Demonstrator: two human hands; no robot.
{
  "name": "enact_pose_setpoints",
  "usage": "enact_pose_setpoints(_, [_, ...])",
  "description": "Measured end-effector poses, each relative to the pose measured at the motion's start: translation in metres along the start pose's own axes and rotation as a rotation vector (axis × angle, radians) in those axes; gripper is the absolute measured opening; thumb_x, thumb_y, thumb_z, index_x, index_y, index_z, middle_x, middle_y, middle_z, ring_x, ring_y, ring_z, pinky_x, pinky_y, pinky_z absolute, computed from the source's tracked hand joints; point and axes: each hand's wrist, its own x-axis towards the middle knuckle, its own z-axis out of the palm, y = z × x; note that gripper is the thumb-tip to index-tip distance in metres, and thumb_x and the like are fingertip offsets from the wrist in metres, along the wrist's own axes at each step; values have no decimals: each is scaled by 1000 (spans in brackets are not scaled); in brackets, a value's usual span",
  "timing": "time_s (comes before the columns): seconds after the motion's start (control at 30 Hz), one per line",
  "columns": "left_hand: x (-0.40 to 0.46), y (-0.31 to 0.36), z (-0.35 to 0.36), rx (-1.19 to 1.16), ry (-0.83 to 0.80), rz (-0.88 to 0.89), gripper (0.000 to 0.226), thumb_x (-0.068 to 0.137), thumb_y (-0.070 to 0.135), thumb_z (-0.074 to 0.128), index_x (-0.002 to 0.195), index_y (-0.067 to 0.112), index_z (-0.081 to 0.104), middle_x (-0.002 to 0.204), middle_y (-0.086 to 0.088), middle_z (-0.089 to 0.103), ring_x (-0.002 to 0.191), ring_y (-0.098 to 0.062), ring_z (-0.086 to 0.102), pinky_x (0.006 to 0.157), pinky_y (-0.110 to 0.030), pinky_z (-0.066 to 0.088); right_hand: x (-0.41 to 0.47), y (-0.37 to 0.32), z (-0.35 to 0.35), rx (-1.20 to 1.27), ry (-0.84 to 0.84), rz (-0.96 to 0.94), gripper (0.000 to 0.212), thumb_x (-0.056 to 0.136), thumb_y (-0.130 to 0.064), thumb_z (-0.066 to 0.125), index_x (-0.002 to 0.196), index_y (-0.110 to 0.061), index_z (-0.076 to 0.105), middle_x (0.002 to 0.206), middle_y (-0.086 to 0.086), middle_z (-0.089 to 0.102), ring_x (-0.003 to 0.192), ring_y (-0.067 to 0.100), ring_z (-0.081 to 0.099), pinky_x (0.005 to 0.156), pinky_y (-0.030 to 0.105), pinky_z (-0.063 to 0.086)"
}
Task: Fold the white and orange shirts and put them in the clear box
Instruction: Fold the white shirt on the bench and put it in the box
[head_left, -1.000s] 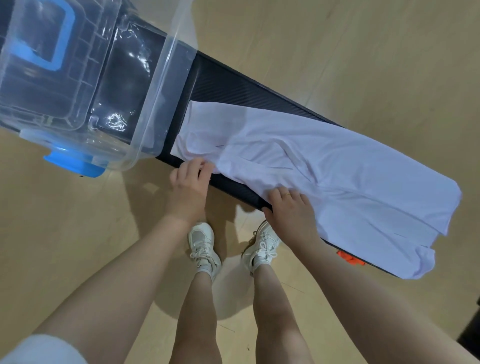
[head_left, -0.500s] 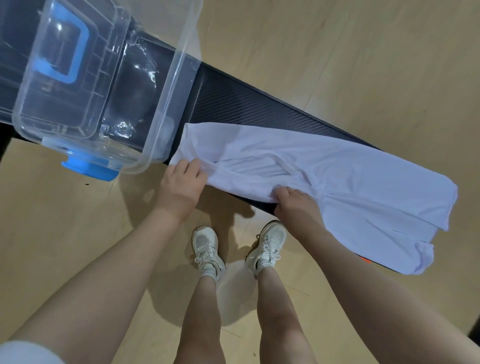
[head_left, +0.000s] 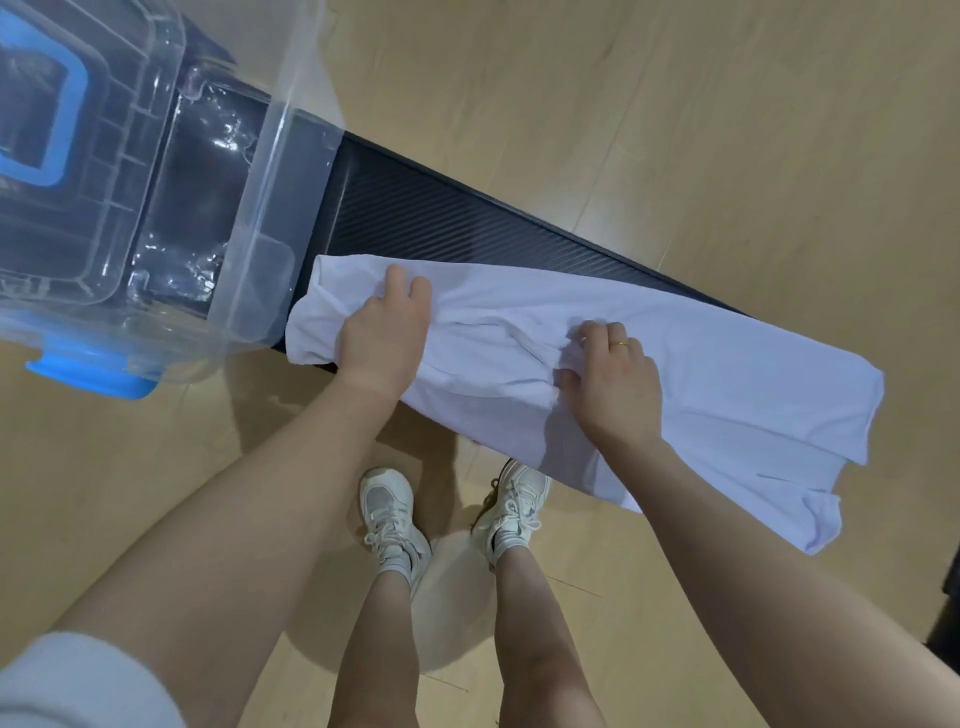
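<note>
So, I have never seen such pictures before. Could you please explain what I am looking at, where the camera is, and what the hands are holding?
There is no machine here, only a person. The camera sits on the person's head and looks down, so you see their own arms, legs and white shoes on a wooden floor.

A long black board lies across the view. On it is a white shirt, spread out, with its right end hanging over the board's edge. The left hand grips the shirt near its left end, fingers curled into the cloth. The right hand, which wears a ring, bunches the cloth near the middle.

At the upper left stands the clear box with blue latches. It looks empty. No orange shirt is visible in this picture.
</note>
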Motion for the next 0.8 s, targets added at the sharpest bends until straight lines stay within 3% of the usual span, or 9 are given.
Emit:
enact_pose_setpoints(0.07, [12, 6, -12, -9, 46, 16, 25, 90, -5, 37, 114, 1, 42, 116, -20, 42, 65, -27, 40, 53, -34, 34, 8, 4, -2, 10, -54, -21, 28, 87, -18, 54, 109, -1, 52, 107, 19, 56, 92, 38, 54, 61, 36, 34])
enact_pose_setpoints(0.23, [57, 11, -46, 43, 157, 17, 30, 87, -9, 41, 116, -1, 43, 119, -21, 43, 97, -36, 49, 63, -33, 32, 16, -1, -10, 130, 2, -159, 14, 86, -8, 53, 98, 0, 54, 94, 18, 53, 74, 37, 54, 50, 31, 34])
enact_pose_setpoints(0.3, [66, 7, -47, 122, 138, -19, 31, 86, -8, 43, 116, -3, 43, 121, -23, 43, 102, -37, 49, 69, -38, 37, 21, -11, -9, 202, -62, -146, 25, 92, -7, 42, 116, -3, 50, 112, 17, 49, 93, 35, 51, 67, 37, 44])
enact_pose_setpoints(0.37, [68, 0, -42, 186, 91, -73, 39, 86, -4, 46, 124, -3, 38, 128, -24, 39, 106, -39, 48, 82, -42, 39, 22, -18, -8, 306, -126, -116, 36, 96, -8, 35, 131, -9, 43, 128, 14, 43, 111, 32, 44, 88, 38, 40])
enact_pose_setpoints(0.43, [64, -4, -33, 156, 51, -111, 56, 87, 0, 45, 138, 1, 23, 144, -24, 22, 109, -41, 48, 77, -43, 41, 16, -16, -7, 335, -129, -112, 40, 96, -11, 36, 136, -12, 40, 136, 12, 40, 119, 31, 41, 96, 37, 37])
enact_pose_setpoints(0.53, [54, -1, -20, 139, 3, -134, 69, 92, 10, 42, 147, 12, 0, 155, -17, -8, 111, -39, 48, 60, -35, 38, 2, 5, -2, 272, -35, -117, 38, 88, -9, 49, 125, -8, 50, 128, 17, 50, 104, 39, 53, 83, 42, 46])
enact_pose_setpoints(0.67, [32, -1, -6, 115, -116, -275, 70, 96, 20, 38, 147, 9, -8, 155, -12, -14, 83, -34, 59, 47, -26, 25, -10, 24, 1, 158, -4, -107, 36, 82, -22, 42, 111, -8, 57, 109, 16, 59, 74, 37, 58, 58, 35, 47])
enact_pose_setpoints(0.73, [21, -3, -5, 141, -157, -324, 72, 95, 19, 37, 146, 9, -13, 155, -9, -18, 75, -30, 54, 53, -28, 29, -9, 22, 3, 101, -25, -118, 41, 82, -28, 38, 114, -11, 58, 108, 16, 60, 72, 35, 58, 57, 33, 46])
enact_pose_setpoints(0.8, [14, 4, -12, 188, -119, -286, 74, 93, 17, 38, 145, 8, -13, 155, -11, -17, 85, -30, 52, 64, -31, 36, -10, 16, 4, 63, -33, -132, 45, 83, -31, 37, 118, -13, 58, 111, 14, 61, 73, 34, 59, 57, 33, 47])
